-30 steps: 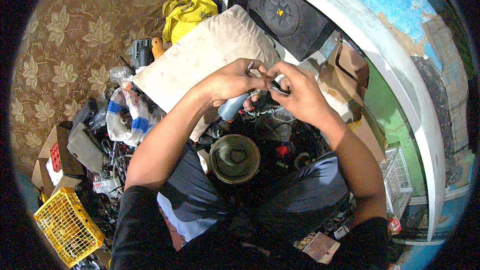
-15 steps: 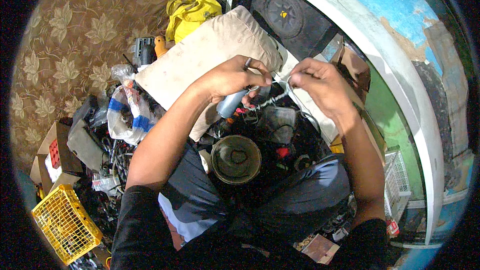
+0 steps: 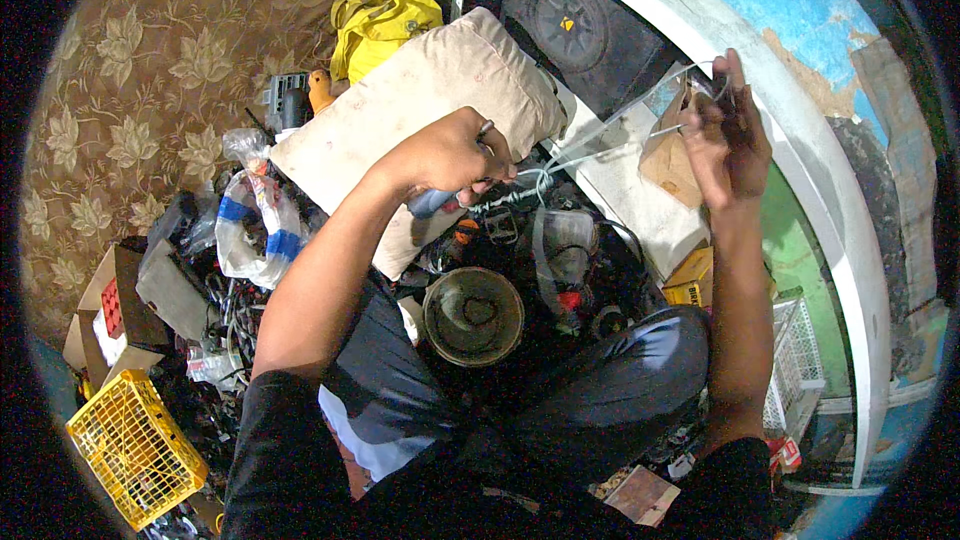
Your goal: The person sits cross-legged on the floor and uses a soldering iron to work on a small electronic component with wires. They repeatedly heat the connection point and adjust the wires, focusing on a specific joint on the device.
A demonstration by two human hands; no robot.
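A thin pale cord (image 3: 612, 150) stretches in two strands between my hands, with a knotted, twisted stretch beside my left hand. My left hand (image 3: 465, 158), a ring on one finger, is closed and pinches the cord. Under its palm sits a grey-blue cylinder (image 3: 430, 202), partly covered by the hand. Raised to the right, my right hand (image 3: 728, 135) has the cord's far loop caught around its bent fingers; motion smears their tips. Below and between my arms stands a round, worn tub (image 3: 473, 317), touched by neither hand.
A beige cushion (image 3: 400, 110) lies beyond my left forearm, a yellow bag (image 3: 385, 25) behind it. A black speaker (image 3: 570, 25) stands at the back. Left are a taped plastic-wrapped coil (image 3: 240, 252) and yellow basket (image 3: 138, 448); at right, a white basket (image 3: 795, 370) and cardboard.
My right hand has swung up and to the right, drawing the cord out into a long loop. My left hand has shifted slightly left and down, with the cylinder.
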